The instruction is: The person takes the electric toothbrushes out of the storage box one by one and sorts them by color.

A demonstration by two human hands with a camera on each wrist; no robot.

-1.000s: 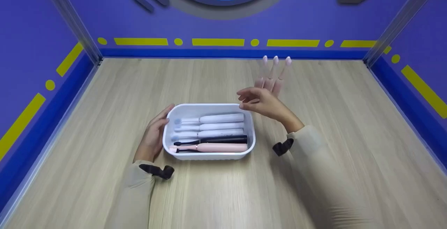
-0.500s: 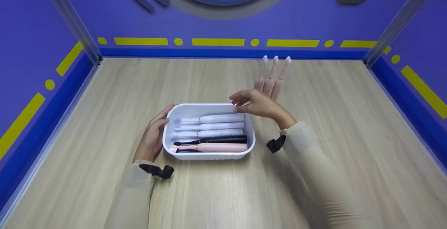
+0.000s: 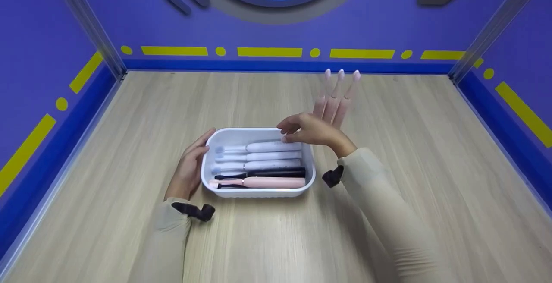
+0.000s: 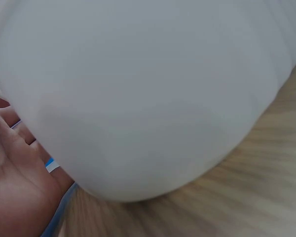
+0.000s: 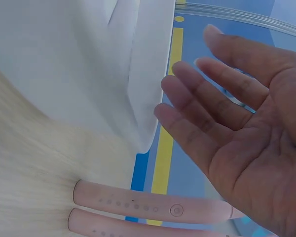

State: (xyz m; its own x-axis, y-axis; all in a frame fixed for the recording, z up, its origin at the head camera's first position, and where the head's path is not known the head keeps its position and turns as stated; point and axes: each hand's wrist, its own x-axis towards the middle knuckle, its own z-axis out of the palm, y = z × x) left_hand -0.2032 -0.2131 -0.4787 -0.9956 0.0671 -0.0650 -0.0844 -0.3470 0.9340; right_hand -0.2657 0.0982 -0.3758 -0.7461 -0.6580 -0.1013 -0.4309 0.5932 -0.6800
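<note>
A white plastic bin (image 3: 258,193) sits in the middle of the table. Inside it lie three white electric toothbrushes (image 3: 274,146), a black electric toothbrush (image 3: 276,172) and a pink electric toothbrush (image 3: 274,182), with another dark brush partly hidden beneath the pink one. My left hand (image 3: 188,166) rests against the bin's left end, fingers fairly straight along the outer wall. Over the far right corner hovers my right hand (image 3: 317,130), its fingers loosely bent and holding nothing, as the right wrist view confirms. Behind it lie three pink electric toothbrushes (image 3: 331,106), their lower ends partly hidden.
The light wood table (image 3: 422,145) meets blue walls at the back (image 3: 276,65) and both sides. Around each sleeve sits a black wrist camera (image 3: 333,176). The pink brushes beyond the bin lie side by side, heads pointing to the back wall.
My right hand has moved left and slightly nearer, from beside the bin's far right corner to above the bin. My left hand, the bin and the toothbrushes have stayed in place.
</note>
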